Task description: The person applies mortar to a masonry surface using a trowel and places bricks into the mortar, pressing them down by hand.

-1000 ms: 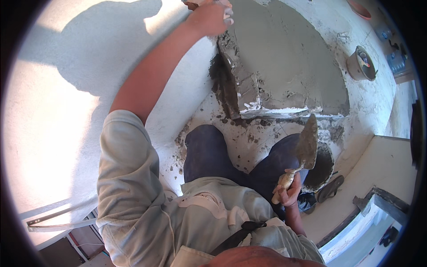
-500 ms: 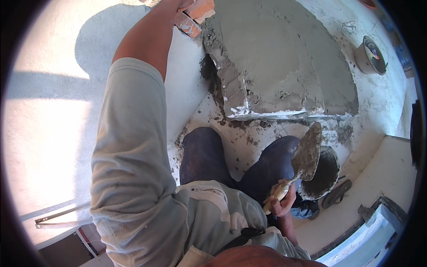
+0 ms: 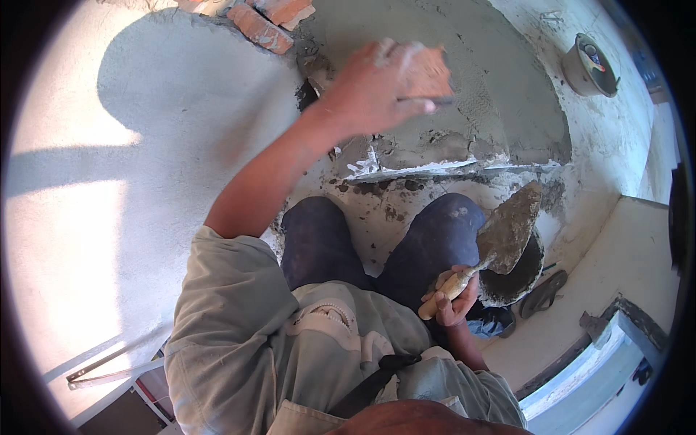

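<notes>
Two grips are working, both loaded. Your left grip is grasping a brick piece, fingers along its far side, thumb along the near one. You are holding it out over the mortar bed; can't tell whether its underside is touching. Its long axis is blurring too much to read, but the dark near edge is running left to right, and the broken end is pointing right, away from your palm.

Your right grip is clenching a trowel by its handle, beside your right knee. The trowel's long axis is slanting, butt toward your belly, tip pointing forward and right. The blade is lying beyond your knuckles, partly covering a round tub.

Materials: brick is showing orange, rough-faced; handle pale, rounded, worn-looking; blade leaf-shaped, crusted grey. Mortar is looking damp, grey, smoothed on top, ragged along the white-streaked near edge. More bricks are resting beyond your left forearm; a bucket is standing just right of the bed.
</notes>
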Action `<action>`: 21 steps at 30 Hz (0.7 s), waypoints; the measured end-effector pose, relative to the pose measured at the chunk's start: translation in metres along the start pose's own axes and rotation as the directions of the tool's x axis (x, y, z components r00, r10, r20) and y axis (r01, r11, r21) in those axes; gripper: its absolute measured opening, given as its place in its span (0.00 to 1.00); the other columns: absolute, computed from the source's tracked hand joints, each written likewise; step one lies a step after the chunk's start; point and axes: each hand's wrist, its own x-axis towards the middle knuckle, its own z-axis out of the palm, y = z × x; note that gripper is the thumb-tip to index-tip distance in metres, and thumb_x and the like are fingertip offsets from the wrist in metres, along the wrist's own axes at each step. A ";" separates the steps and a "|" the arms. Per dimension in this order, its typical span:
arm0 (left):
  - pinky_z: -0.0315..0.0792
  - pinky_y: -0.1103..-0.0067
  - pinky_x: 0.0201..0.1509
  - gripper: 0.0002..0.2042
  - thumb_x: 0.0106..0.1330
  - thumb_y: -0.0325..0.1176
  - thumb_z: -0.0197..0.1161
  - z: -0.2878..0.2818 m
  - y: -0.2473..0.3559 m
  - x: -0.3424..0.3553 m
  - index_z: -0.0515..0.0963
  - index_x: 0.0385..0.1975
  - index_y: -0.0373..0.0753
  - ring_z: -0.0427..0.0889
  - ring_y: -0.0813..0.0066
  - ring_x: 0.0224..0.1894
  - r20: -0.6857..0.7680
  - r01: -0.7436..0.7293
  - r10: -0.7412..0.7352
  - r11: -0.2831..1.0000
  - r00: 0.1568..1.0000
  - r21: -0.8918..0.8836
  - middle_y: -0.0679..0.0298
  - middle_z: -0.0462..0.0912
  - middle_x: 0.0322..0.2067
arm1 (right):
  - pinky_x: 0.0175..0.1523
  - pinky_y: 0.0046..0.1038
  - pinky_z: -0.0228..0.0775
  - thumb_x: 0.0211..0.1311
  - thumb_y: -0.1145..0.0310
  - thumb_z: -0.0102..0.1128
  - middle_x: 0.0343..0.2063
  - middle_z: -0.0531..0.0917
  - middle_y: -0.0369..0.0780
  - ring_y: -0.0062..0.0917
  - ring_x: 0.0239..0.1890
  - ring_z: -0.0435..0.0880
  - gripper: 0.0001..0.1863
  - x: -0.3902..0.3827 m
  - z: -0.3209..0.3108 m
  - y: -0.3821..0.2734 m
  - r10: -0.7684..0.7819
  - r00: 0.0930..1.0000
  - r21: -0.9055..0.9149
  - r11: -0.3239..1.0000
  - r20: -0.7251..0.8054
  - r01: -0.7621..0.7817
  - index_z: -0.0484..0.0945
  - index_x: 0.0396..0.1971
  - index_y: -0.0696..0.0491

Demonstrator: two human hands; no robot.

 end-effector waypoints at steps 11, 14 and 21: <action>0.59 0.58 0.70 0.43 0.59 0.58 0.66 0.079 0.021 -0.011 0.61 0.68 0.37 0.63 0.46 0.67 0.207 -0.073 0.088 0.994 0.974 -0.079 0.43 0.67 0.61 | 0.23 0.24 0.77 0.57 0.61 0.66 0.26 0.75 0.41 0.23 0.18 0.78 0.32 -0.003 0.005 0.002 0.002 1.000 -0.037 0.999 -0.031 -0.004 0.59 0.54 0.58; 0.58 0.57 0.71 0.42 0.61 0.61 0.62 0.039 -0.027 0.020 0.61 0.69 0.40 0.62 0.43 0.68 -0.020 0.034 -0.033 0.996 0.999 0.085 0.41 0.65 0.64 | 0.23 0.24 0.76 0.57 0.62 0.66 0.26 0.75 0.41 0.23 0.17 0.78 0.32 -0.004 0.006 0.003 0.014 0.999 -0.014 1.000 -0.046 -0.014 0.59 0.53 0.58; 0.69 0.61 0.64 0.41 0.53 0.53 0.66 -0.102 -0.205 0.096 0.67 0.64 0.32 0.70 0.48 0.65 0.135 0.457 -0.739 0.537 0.660 0.709 0.41 0.70 0.62 | 0.23 0.24 0.76 0.53 0.67 0.63 0.27 0.76 0.44 0.25 0.18 0.79 0.31 -0.007 0.004 0.001 0.025 1.000 0.000 1.000 -0.011 -0.025 0.60 0.54 0.61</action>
